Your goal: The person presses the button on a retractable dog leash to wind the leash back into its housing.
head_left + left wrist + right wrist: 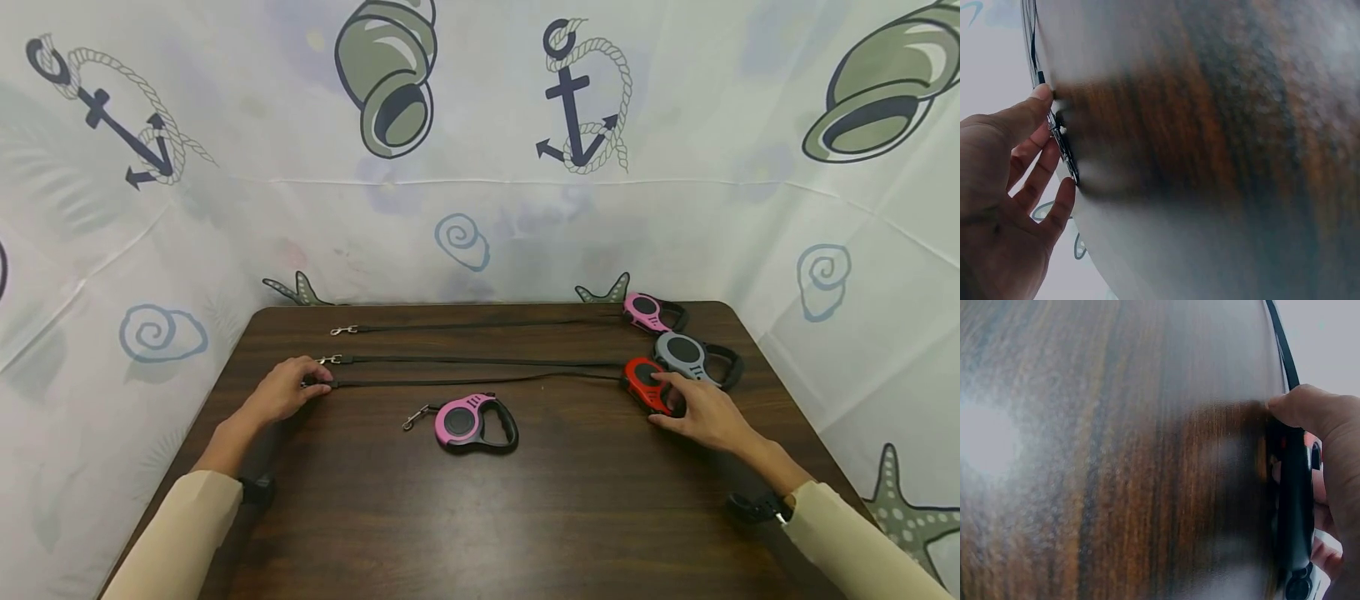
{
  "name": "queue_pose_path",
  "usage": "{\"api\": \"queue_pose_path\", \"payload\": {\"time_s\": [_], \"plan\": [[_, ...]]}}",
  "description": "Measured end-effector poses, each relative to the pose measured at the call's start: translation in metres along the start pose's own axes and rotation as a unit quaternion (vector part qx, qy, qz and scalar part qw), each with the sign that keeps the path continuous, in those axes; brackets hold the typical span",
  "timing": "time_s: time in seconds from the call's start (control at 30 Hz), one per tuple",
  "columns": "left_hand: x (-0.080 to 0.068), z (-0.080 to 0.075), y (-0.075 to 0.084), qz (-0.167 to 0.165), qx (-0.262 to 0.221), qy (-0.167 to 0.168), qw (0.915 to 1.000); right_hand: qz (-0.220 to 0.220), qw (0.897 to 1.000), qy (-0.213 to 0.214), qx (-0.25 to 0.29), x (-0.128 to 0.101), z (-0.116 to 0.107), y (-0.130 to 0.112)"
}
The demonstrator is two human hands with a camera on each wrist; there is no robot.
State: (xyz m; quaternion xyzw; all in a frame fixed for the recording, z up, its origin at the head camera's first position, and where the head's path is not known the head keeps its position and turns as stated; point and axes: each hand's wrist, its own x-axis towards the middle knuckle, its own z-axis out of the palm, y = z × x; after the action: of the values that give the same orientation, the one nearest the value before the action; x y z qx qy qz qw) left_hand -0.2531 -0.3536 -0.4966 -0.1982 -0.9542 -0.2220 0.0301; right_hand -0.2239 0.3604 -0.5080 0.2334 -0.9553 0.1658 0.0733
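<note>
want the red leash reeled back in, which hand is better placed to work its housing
Right. The right hand already rests on the red leash housing, fingers over its top. The left hand is at the far end of the table, holding that leash's clip end, so it likely just steadies it.

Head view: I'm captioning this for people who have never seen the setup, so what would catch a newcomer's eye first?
Three retractable dog leashes lie pulled out across the dark wooden table, their pink, grey and red housings clustered at the right. The right hand grips the red housing while the left hand holds that leash's clip end. A fourth, pink and black retracted leash lies alone in the middle.
</note>
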Motion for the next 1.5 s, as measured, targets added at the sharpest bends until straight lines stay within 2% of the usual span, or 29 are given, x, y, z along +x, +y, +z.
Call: {"api": "queue_pose_path", "payload": {"time_s": [0.27, 0.63, 0.87, 1.13, 1.3, 1.5], "plan": [[-0.002, -0.002, 0.001, -0.025, -0.013, -0.009, 0.9996, 0.006, 1.0, 0.004, 0.028, 0.001, -0.004, 0.002], [-0.007, -0.006, 0.001, -0.018, -0.022, -0.001, 0.9996, 0.015, 0.998, -0.005, 0.062, 0.005, -0.01, 0.001], [-0.009, -0.01, 0.002, -0.022, -0.03, 0.005, 0.9993, 0.028, 0.995, 0.023, 0.091, 0.009, -0.018, -0.001], [-0.01, -0.014, 0.004, -0.026, -0.035, 0.016, 0.9989, 0.045, 0.994, 0.027, 0.097, 0.012, -0.027, -0.002], [-0.012, -0.018, 0.007, -0.031, -0.033, 0.019, 0.9988, 0.066, 0.989, 0.031, 0.126, 0.014, -0.033, -0.004], [-0.015, -0.021, 0.007, -0.028, -0.039, 0.035, 0.9983, 0.112, 0.975, 0.009, 0.189, 0.018, -0.043, -0.006]]}}
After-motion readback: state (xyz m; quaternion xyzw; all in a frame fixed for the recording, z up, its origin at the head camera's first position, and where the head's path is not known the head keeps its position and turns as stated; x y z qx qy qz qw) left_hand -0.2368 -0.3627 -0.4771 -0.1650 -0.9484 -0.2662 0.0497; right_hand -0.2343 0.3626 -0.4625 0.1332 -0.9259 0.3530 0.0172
